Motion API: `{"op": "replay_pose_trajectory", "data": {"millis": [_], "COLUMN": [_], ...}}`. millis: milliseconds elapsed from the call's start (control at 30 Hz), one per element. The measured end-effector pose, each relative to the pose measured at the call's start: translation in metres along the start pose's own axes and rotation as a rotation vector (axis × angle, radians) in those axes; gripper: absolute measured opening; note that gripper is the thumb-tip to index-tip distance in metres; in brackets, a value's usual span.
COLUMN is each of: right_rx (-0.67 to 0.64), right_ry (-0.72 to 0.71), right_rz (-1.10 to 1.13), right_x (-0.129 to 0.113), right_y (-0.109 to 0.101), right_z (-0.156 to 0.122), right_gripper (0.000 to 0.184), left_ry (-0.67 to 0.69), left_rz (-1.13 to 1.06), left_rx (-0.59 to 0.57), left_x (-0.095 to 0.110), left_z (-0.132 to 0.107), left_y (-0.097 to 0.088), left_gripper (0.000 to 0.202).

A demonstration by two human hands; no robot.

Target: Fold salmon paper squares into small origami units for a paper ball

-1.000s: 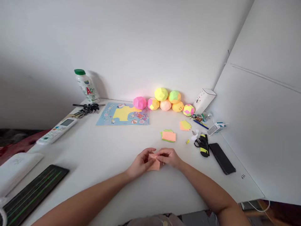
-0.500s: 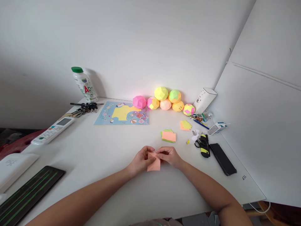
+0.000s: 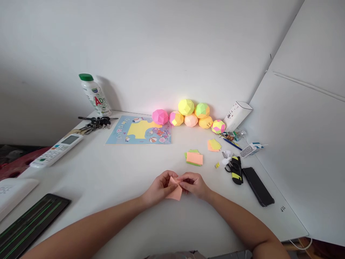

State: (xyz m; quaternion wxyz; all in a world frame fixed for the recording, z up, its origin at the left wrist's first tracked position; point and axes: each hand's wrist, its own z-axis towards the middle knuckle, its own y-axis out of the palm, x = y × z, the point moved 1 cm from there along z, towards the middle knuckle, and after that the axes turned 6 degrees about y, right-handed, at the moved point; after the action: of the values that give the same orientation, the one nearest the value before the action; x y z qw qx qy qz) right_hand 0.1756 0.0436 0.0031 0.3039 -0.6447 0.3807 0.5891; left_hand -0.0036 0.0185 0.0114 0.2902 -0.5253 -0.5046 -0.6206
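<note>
Between my two hands is a small salmon-pink sheet of paper (image 3: pixel 174 194), tilted and creased near its upper right. My left hand (image 3: pixel 161 187) pinches it from the left, thumb on top. From the right, my right hand (image 3: pixel 194 183) grips its upper right corner between thumb and fingers; the fingers underneath are partly hidden. Just beyond the hands lies a stack of green and salmon paper slips (image 3: pixel 194 158). Farther back are yellow and orange paper pieces (image 3: pixel 214 145).
Faceted paper balls (image 3: pixel 185 107) are grouped along the wall. On the right lie a yellow-black utility knife (image 3: pixel 237 171), scissors (image 3: pixel 228 167) and a black phone (image 3: pixel 258 186). To the left are a blue booklet (image 3: pixel 138 130), a bottle (image 3: pixel 95 95), keys (image 3: pixel 95 124) and a remote (image 3: pixel 57 151).
The salmon sheet has turned clockwise-slanted in my hands, and its upper part is now bent. My right thumb has come closer to the left one. The camera view has shifted slightly.
</note>
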Motion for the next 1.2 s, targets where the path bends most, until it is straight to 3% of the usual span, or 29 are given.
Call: {"op": "replay_pose_trajectory", "data": {"millis": [300, 533, 967, 1200], "right_rx": [0.008, 0.01, 0.037, 0.02], "right_ry": [0.02, 0.04, -0.045, -0.015], "right_rz": [-0.01, -0.021, -0.027, -0.002], "right_x": [0.0091, 0.0021, 0.0045, 0.0069], "right_y": [-0.0033, -0.0017, -0.0003, -0.0012], "right_z": [-0.0003, -0.0007, -0.0026, -0.0017], "right_gripper": [0.017, 0.018, 0.014, 0.02], "left_ry": [0.014, 0.004, -0.093, -0.017], "left_rz": [0.095, 0.113, 0.11, 0.165], "left_rx": [0.057, 0.067, -0.02, -0.01], "left_x": [-0.0076, -0.0049, -0.0021, -0.0093], "left_z": [0.0007, 0.0008, -0.001, -0.0016], "left_y": [-0.0031, -0.0023, -0.0034, -0.0039], "left_gripper": [0.031, 0.031, 0.039, 0.044]}}
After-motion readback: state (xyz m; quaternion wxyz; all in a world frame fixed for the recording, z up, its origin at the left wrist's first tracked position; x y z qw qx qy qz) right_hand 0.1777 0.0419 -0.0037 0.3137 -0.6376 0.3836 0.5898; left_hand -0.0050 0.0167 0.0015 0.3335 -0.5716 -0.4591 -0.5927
